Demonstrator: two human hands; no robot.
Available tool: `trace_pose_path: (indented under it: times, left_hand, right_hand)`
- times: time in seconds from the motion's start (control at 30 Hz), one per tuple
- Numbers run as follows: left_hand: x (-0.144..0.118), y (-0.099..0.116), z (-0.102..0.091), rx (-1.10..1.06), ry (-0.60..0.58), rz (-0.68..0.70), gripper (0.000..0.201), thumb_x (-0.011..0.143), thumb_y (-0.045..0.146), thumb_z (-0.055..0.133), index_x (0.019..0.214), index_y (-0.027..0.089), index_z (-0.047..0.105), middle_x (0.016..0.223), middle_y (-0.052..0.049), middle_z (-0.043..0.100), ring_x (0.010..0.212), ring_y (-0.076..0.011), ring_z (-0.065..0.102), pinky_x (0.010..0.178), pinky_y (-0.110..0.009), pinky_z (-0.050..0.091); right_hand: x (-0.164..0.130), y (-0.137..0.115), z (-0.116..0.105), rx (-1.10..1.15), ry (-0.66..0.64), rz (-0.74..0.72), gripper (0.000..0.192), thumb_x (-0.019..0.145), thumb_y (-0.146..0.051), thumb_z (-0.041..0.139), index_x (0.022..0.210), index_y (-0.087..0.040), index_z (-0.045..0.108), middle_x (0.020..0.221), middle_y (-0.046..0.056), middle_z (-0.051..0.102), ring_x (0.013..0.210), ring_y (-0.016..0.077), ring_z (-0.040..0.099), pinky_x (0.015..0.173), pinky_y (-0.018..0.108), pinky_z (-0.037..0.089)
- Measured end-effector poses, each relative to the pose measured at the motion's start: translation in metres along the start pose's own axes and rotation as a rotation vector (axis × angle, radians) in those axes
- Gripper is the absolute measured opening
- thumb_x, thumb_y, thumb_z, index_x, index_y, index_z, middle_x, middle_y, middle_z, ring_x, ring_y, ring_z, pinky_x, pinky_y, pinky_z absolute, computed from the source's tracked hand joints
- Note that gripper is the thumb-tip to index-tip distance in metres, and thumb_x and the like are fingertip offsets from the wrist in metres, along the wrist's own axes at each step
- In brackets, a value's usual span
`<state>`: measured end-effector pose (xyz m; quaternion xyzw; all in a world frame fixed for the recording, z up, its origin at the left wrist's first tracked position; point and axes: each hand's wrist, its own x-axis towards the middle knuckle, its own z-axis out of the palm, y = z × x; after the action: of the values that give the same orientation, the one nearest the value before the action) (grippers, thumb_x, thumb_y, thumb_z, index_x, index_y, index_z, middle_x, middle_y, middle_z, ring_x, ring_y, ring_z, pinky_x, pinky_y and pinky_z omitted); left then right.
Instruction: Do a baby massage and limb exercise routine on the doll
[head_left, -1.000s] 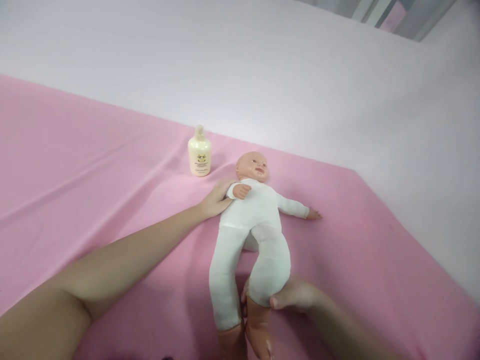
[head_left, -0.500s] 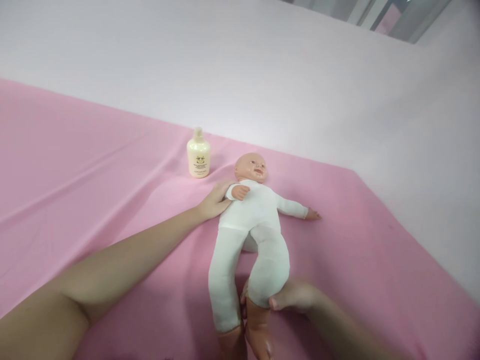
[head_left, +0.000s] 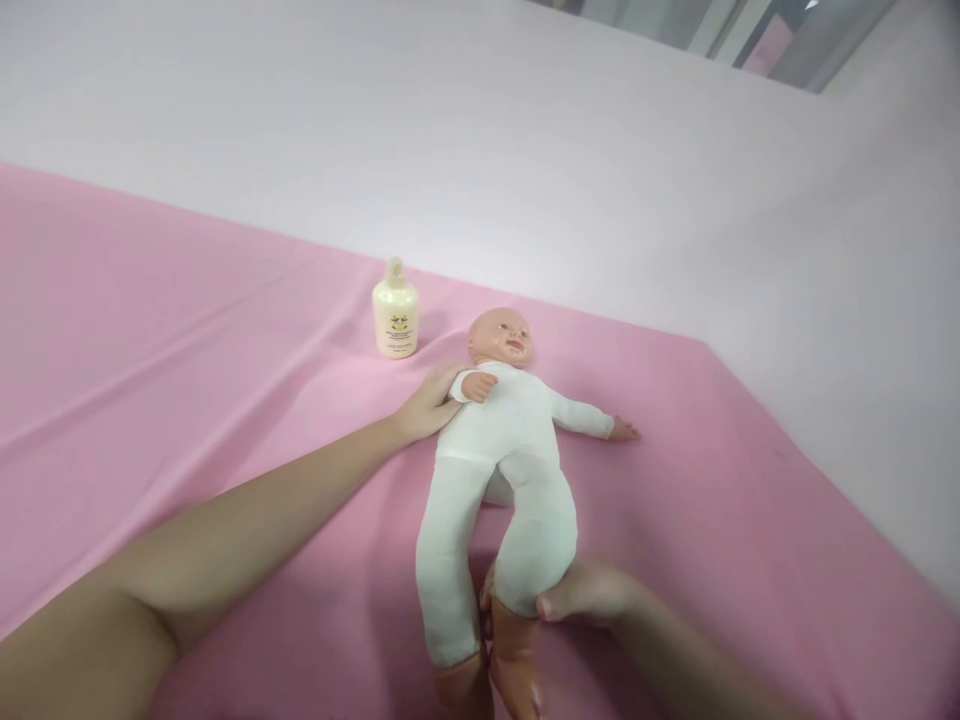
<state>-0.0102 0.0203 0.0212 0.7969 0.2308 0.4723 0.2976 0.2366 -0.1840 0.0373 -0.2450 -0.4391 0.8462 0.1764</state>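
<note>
Baby doll (head_left: 499,420), face-up on a pink cloth (head_left: 712,500), its head (head_left: 499,336) pointing away from me and its feet (head_left: 517,668) toward me. Trunk and limbs are white fabric; head, hands and feet are smooth and bare. My left hand (head_left: 429,405) lies against the doll's side, just below its shoulder, at the arm folded toward the chest. The fingertips are hidden behind that sleeve, so how firmly this grip closes I cannot judge. My right hand (head_left: 592,592) holds the doll's lower leg above the ankle, on the side away from the folded arm: thumb on the outer face, fingertips showing on the inner face between both legs, grip wrapped around the limb. The doll's other arm extends outward over the cloth. Pale-yellow bottle (head_left: 396,318): upright to the left of the doll's head, near it but not touching, dark printing toward me. Beyond the doll's head, the cloth gives way to a pale surface (head_left: 375,130).
</note>
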Motion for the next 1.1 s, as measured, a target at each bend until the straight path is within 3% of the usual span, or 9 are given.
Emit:
trace_pose_path:
  times: [0.4,0.7,1.1]
  left_hand:
    - [-0.0003,-0.0004,-0.0003,-0.012,0.002,0.008,0.035,0.101,0.039,0.062,0.131,0.020,0.065,0.123,-0.011,0.074,0.112,-0.0297,0.069,0.099,-0.047,0.053]
    - [-0.0013,0.0008,-0.0001,-0.015,0.009,-0.026,0.041,0.101,0.049,0.062,0.129,0.020,0.065,0.125,-0.012,0.074,0.114,-0.0305,0.068,0.101,-0.047,0.053]
    - [-0.0028,-0.0017,0.0000,-0.010,0.007,-0.021,0.040,0.101,0.046,0.061,0.132,0.020,0.064,0.128,-0.012,0.072,0.116,-0.0306,0.068,0.103,-0.049,0.053]
  right_hand:
    - [0.0004,0.0028,-0.0018,0.015,-0.007,0.014,0.058,0.067,-0.053,0.091,0.115,-0.022,0.083,0.116,0.012,0.080,0.117,0.0313,0.073,0.109,0.040,0.051]
    - [-0.0004,0.0009,-0.0010,0.014,0.004,0.011,0.060,0.066,-0.054,0.093,0.114,-0.019,0.083,0.116,0.014,0.080,0.118,0.0319,0.072,0.108,0.041,0.050]
    - [-0.0001,0.0021,-0.0026,0.005,0.000,0.024,0.059,0.066,-0.054,0.092,0.115,-0.021,0.083,0.116,0.012,0.080,0.118,0.0311,0.072,0.108,0.039,0.051]
